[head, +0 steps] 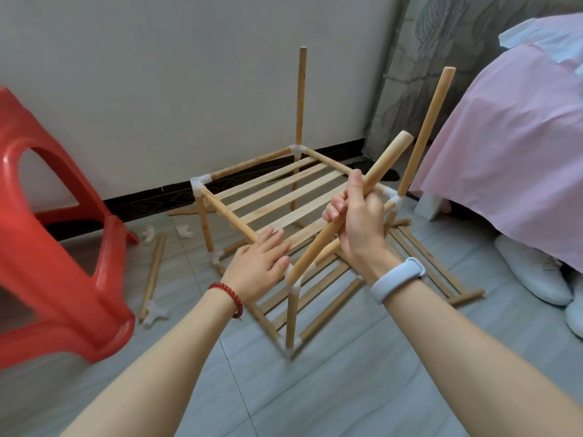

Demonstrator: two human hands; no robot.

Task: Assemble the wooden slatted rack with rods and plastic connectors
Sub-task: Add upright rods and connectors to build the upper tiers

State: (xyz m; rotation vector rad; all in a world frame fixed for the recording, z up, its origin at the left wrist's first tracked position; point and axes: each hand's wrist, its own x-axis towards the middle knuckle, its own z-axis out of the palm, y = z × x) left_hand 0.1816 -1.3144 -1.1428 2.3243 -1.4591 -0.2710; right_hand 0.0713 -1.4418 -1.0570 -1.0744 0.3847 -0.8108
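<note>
Head view: seating a rod point(348, 203) into the near corner connector point(295, 277) of the rack point(274, 197) on the floor.

My right hand point(356, 222) is wrapped round the rod mid-length, tilting it over the connector; my left hand point(260, 263), fingers flat, presses the front rail just beside that connector. Light, stiff wood, I reckon, and the plastic joint may wobble, so gripping low near the connector steers better.

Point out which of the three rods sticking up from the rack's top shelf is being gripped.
The nearest rod, slanting out of the front corner connector, with the right hand wrapped around its middle. The two upright rods behind it, far rod and right rod, stand untouched.
</note>
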